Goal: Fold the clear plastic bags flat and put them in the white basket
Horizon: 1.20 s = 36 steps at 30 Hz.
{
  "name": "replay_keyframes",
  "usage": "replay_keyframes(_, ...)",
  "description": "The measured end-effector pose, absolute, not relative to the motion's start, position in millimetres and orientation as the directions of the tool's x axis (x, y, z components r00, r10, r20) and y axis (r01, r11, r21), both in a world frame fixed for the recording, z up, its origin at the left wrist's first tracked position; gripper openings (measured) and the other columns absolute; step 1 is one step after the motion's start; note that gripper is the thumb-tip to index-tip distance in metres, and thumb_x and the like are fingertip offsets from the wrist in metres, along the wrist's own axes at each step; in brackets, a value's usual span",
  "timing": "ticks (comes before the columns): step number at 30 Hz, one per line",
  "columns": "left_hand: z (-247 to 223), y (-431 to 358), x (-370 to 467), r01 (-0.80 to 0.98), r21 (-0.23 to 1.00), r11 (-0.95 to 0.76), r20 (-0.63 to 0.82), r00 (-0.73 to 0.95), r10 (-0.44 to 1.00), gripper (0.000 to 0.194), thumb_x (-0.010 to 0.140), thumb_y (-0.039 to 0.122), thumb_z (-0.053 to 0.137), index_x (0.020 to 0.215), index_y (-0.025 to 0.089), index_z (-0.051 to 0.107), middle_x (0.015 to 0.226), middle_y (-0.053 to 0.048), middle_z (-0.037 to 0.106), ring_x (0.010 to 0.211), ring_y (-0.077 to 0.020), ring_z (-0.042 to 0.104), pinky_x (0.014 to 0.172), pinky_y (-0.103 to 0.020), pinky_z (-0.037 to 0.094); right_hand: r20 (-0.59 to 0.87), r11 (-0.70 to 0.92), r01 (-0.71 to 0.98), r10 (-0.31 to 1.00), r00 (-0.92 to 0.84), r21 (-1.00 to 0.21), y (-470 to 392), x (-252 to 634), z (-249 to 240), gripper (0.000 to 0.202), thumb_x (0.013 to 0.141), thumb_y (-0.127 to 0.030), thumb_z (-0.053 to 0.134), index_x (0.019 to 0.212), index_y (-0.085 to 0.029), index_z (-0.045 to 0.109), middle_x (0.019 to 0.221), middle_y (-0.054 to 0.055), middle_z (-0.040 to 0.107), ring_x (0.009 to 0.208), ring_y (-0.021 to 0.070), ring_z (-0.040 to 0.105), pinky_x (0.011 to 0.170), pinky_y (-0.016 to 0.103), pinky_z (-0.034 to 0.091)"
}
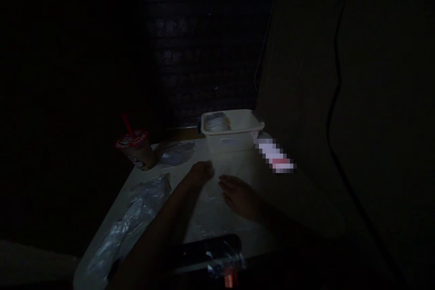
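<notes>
The scene is very dark. My left hand [201,174] is over the middle of the white table [238,231], its fingers curled closed. Whether it pinches something thin is too dim to tell. Just to its right, my right hand [240,197] lies low over the tabletop, fingers stretched toward the left hand. Faint glints on the table between and below the hands look like clear film, but I cannot make out its shape. Beyond the hands stands a white plastic tub [233,141] with a stack of clear plastic packets [217,122] in its left part.
Clear plastic bags [146,201] lie along the left side, another plastic packet [176,153] behind them. A lidded drink cup [137,152] with a red straw stands at the left edge. A blurred-out bright screen [275,156] is at right. A long black object [207,251] crosses the front edge.
</notes>
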<state>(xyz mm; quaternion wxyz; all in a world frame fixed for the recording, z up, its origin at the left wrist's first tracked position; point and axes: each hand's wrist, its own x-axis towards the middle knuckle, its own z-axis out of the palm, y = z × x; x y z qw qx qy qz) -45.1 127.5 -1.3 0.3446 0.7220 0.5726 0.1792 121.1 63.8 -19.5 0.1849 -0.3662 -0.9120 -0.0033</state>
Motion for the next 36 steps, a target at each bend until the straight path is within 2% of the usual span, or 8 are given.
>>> replay_keyframes(5, 10, 135, -55, 0.640, 0.766, -0.056, -0.223, 0.346, 0.911, 0.012, 0.062, 0.020, 0.058, 0.063, 0.008, 0.057, 0.059, 0.002, 0.055, 0.064, -0.0148, 0.053, 0.061, -0.024, 0.041, 0.332, 0.736, 0.663, 0.664, -0.670, -0.136, 62, 122, -22, 0.034, 0.077, -0.019, 0.035, 0.108, -0.011, 0.047, 0.116, 0.011, 0.047, 0.110, 0.0173, 0.037, 0.093, 0.032, 0.030)
replay_keyframes(13, 28, 130, -63, 0.572, 0.819, -0.046, -0.231, 0.401, 0.886, 0.025, 0.056, 0.026, 0.053, 0.076, 0.010, 0.057, 0.060, 0.001, 0.056, 0.055, -0.0097, 0.051, 0.053, -0.021, 0.039, 0.328, 0.729, 0.668, 0.673, -0.663, -0.146, 62, 121, -20, 0.034, 0.076, -0.018, 0.036, 0.108, -0.011, 0.047, 0.116, 0.010, 0.047, 0.109, 0.0167, 0.037, 0.093, 0.032, 0.030)
replay_keyframes(17, 28, 134, -69, 0.649, 0.756, -0.087, -0.240, 0.398, 0.886, 0.025, 0.057, 0.030, 0.053, 0.068, 0.009, 0.060, 0.049, 0.002, 0.052, 0.048, -0.0093, 0.047, 0.049, -0.021, 0.037, 0.326, 0.735, 0.664, 0.667, -0.670, -0.139, 62, 122, -20, 0.035, 0.077, -0.019, 0.035, 0.108, -0.011, 0.047, 0.116, 0.010, 0.046, 0.109, 0.0172, 0.038, 0.093, 0.032, 0.030)
replay_keyframes(21, 28, 144, -80, 0.781, 0.605, -0.152, -0.190, 0.327, 0.926, 0.021, 0.058, 0.031, 0.055, 0.051, 0.011, 0.058, 0.040, 0.003, 0.047, 0.048, -0.0113, 0.047, 0.049, -0.021, 0.034, 0.327, 0.731, 0.670, 0.670, -0.666, -0.133, 62, 123, -21, 0.035, 0.077, -0.019, 0.035, 0.109, -0.010, 0.047, 0.116, 0.010, 0.046, 0.109, 0.0180, 0.038, 0.093, 0.032, 0.030)
replay_keyframes(24, 30, 146, -86, 0.873, 0.453, -0.179, -0.080, 0.240, 0.967, 0.019, 0.063, 0.025, 0.051, 0.051, 0.012, 0.057, 0.049, -0.002, 0.054, 0.060, -0.0160, 0.053, 0.056, -0.023, 0.036, 0.329, 0.734, 0.665, 0.668, -0.668, -0.139, 63, 124, -22, 0.035, 0.077, -0.020, 0.035, 0.109, -0.010, 0.047, 0.116, 0.010, 0.046, 0.109, 0.0184, 0.038, 0.093, 0.033, 0.030)
replay_keyframes(29, 14, 110, -70, 0.909, 0.285, -0.303, 0.062, 0.298, 0.952, 0.025, 0.075, 0.021, 0.037, 0.086, 0.014, 0.058, 0.090, -0.009, 0.061, 0.082, -0.0177, 0.054, 0.073, -0.027, 0.038, 0.342, 0.741, 0.647, 0.663, -0.666, -0.179, 63, 123, -24, 0.035, 0.076, -0.018, 0.036, 0.108, -0.010, 0.048, 0.117, 0.011, 0.046, 0.109, 0.0183, 0.038, 0.093, 0.033, 0.030)
replay_keyframes(32, -6, 82, -55, 0.883, 0.231, -0.408, 0.085, 0.400, 0.913, 0.032, 0.079, 0.025, 0.034, 0.107, 0.018, 0.048, 0.116, -0.008, 0.048, 0.106, -0.0167, 0.042, 0.085, -0.030, 0.032, 0.361, 0.743, 0.623, 0.667, -0.652, -0.245, 65, 122, -24, 0.034, 0.076, -0.018, 0.037, 0.107, -0.011, 0.050, 0.116, 0.011, 0.047, 0.109, 0.0187, 0.039, 0.093, 0.035, 0.030)
replay_keyframes(36, -15, 71, -50, 0.915, 0.123, -0.384, 0.140, 0.367, 0.919, 0.042, 0.080, 0.031, 0.032, 0.118, 0.015, 0.036, 0.128, -0.013, 0.031, 0.117, -0.0256, 0.027, 0.089, -0.051, 0.021, 0.365, 0.658, 0.570, 0.750, -0.551, -0.492, 75, 129, -24, 0.032, 0.077, -0.022, 0.036, 0.105, -0.014, 0.052, 0.111, 0.009, 0.051, 0.105, 0.0167, 0.044, 0.089, 0.033, 0.035)
